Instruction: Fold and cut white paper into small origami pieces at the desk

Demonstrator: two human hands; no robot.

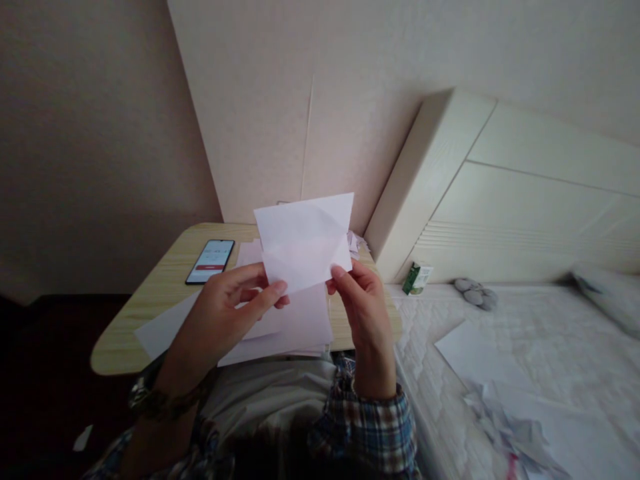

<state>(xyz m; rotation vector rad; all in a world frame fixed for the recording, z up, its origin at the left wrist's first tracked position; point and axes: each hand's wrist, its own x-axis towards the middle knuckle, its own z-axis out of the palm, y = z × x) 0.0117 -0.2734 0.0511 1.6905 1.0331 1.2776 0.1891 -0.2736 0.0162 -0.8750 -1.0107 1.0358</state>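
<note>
I hold a folded white sheet of paper [305,241] up above a small wooden table [165,287]. My left hand [227,313] pinches its lower left edge between thumb and fingers. My right hand [363,310] pinches its lower right corner. Under the hands a loose stack of white sheets [295,327] lies on the table and hangs over its near edge.
A phone [211,261] with a lit screen lies on the table's left. To the right is a bed [525,347] with a white headboard [500,193], a green carton [417,278], a grey object [475,293], a paper sheet [475,357] and crumpled scraps [510,427].
</note>
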